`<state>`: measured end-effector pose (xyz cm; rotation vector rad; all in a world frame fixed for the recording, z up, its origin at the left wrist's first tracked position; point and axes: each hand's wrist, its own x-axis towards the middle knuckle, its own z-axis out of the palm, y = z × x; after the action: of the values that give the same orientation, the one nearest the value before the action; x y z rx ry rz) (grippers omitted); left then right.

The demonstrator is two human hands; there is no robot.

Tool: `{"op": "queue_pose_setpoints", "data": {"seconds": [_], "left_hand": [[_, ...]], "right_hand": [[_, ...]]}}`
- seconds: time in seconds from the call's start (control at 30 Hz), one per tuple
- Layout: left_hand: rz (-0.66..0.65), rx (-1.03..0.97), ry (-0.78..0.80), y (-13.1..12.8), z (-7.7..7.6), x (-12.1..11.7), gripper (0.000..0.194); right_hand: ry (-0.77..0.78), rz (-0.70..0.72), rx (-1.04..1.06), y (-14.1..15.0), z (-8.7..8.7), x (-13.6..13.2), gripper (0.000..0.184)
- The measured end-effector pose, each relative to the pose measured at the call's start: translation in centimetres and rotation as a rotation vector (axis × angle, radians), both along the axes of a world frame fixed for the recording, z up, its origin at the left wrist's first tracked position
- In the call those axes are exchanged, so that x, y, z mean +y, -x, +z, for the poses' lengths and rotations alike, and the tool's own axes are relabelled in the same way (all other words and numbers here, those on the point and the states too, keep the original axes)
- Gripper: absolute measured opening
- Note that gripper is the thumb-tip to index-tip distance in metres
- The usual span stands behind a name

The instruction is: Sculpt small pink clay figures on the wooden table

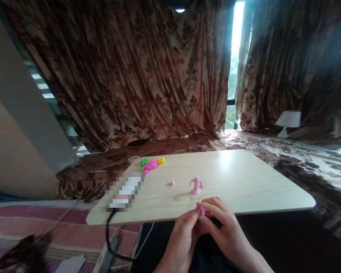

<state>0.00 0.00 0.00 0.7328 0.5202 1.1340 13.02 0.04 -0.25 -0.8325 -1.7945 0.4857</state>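
My left hand [184, 232] and my right hand [225, 223] meet at the near edge of the table. Between their fingertips they pinch a small piece of pink clay [202, 211], mostly covered by the fingers. Just beyond the hands, a small pink clay figure [196, 187] stands upright, with two arm-like strips hanging at its sides. To its left lies a little pink ball [172, 183], apart from the figure.
Magenta [150, 166], green [144, 162] and yellow [161, 160] lumps lie at the back left of the pale wooden table [244, 182]. A blurred-out device [126, 192] with a black cable [108, 237] rests at the left edge. A white lamp [289, 119] stands behind, by patterned curtains.
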Motion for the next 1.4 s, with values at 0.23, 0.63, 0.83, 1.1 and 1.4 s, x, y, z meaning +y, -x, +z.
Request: {"op": "queue_pose_setpoints", "data": {"seconds": [0.23,0.63,0.83,1.1,1.4], "left_hand": [[-0.006,-0.04,0.11,-0.1,-0.2,0.0,0.019],[0.022,0.013,0.036,0.3,1.1,0.3,0.02],[0.004,0.116,0.001,0.2,1.3,-0.2,0.023],[0.049,0.037,-0.009,0.4,1.7,0.1,0.016],[-0.025,-0.046,0.05,-0.1,0.4,0.1,0.022]], "right_hand": [[-0.023,-0.051,0.006,0.0,0.4,0.6,0.013],[0.014,-0.066,-0.059,0.5,2.7,0.1,0.017],[-0.01,-0.096,-0.031,0.6,2.5,0.2,0.01],[0.038,-0.03,-0.073,0.5,3.2,-0.3,0.024],[0.047,-0.047,-0.006,0.6,2.2,-0.5,0.013]]}}
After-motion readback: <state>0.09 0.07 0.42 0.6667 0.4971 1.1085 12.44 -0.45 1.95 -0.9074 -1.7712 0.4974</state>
